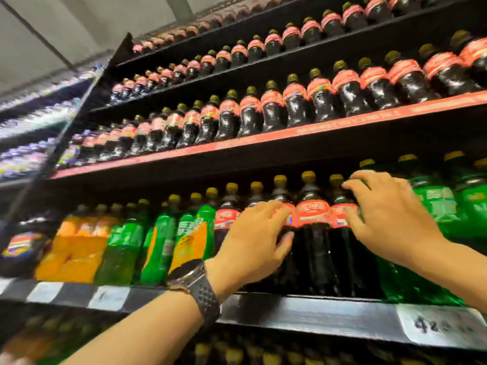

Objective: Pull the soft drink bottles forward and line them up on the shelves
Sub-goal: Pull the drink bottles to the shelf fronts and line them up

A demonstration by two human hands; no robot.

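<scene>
Left hand (259,233): reaching up to the lower shelf, fingers laid over the red label of the left cola bottle (279,192), thumb hooked under the label; gripping it.
Right hand (387,214): fingers curled over the shoulder of the right cola bottle (340,216), thumb on its label; gripping it. Edges blurred.
Middle cola bottle (312,216): upright between the two hands, touched by neither.
Position of bottles: all three stand side by side near the front edge of the shelf (316,312), yellow caps up.
Neighbours: green bottles (432,204) just right of the right hand; more green (160,233) and orange bottles (79,246) to the left.
Wrist: dark watch (193,279) on the left arm.
Above: rows of small cola bottles (263,109) on the upper shelves.
Shelf front: handwritten price tag (442,327), not fully legible.
</scene>
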